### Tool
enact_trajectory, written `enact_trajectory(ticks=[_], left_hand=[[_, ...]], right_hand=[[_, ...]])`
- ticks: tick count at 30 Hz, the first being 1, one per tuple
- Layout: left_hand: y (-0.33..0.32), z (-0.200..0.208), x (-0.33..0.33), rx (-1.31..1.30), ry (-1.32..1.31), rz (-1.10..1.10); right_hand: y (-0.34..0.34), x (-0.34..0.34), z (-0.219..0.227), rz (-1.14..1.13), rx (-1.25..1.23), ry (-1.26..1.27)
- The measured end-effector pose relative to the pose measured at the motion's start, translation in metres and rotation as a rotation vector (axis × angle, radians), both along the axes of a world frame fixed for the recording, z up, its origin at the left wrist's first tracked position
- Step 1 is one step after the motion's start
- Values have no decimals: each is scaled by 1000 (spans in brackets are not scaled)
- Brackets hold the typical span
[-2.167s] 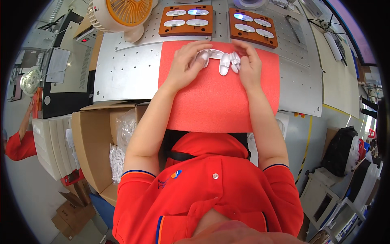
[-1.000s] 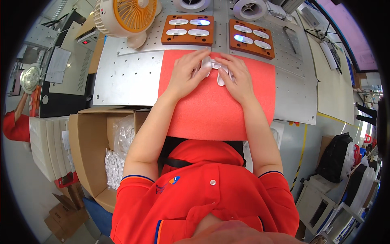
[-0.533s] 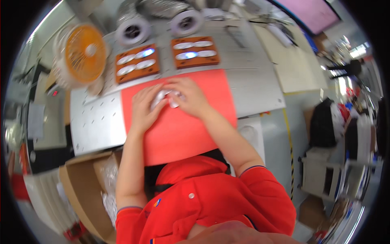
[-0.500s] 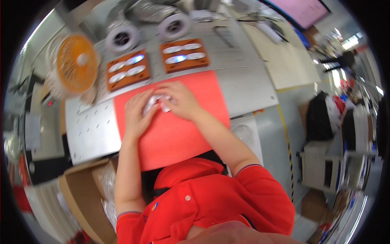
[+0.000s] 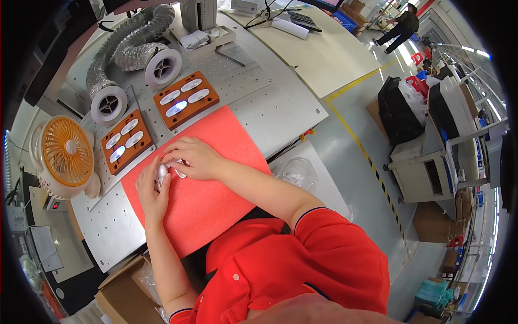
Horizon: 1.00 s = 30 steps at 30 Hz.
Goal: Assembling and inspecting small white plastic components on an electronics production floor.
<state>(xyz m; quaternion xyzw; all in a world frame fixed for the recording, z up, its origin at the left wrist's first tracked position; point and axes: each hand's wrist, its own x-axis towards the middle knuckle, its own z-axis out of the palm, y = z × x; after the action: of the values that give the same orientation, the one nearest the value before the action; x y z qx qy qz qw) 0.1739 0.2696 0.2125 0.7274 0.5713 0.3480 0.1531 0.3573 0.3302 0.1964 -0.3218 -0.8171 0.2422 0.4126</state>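
My left fingers (image 5: pixel 144 182) hold white parts (image 5: pixel 161 172) over the red mat (image 5: pixel 205 208); my right fingers (image 5: pixel 175 155) curl close, grip hidden.

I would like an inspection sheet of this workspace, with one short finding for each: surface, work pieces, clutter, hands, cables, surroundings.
Surface: red mat lying on a perforated metal table.
Work pieces: white parts at the hands, partly hidden, number unclear; two brown blocks, each bearing four white ovals, one glowing.
Clutter: fan with orange grille; silver ducts behind the blocks.
Hands: left hand curled around white parts; right hand arched beside it, grip hidden.
Cables: black cable at the far side.
Surroundings: yellow-black floor stripe, black bag, person standing in the background.
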Motion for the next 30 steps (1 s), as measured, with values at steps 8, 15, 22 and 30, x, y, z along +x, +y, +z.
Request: enact_trajectory(ticks=[8,15,22,30], left_hand=[[3,-4,-1,34,17,-32],[1,-2,-1,33,9,-13],[3,-1,-1,-23,-53,-46],[3,-4,-3,27,3,-44]], right_hand=[[1,2,0,-5,-24,-11],[-2,-2,0,21,-84,3],[-1,1,0,17,-89,3],[-1,-1,-3,18,-89,7]])
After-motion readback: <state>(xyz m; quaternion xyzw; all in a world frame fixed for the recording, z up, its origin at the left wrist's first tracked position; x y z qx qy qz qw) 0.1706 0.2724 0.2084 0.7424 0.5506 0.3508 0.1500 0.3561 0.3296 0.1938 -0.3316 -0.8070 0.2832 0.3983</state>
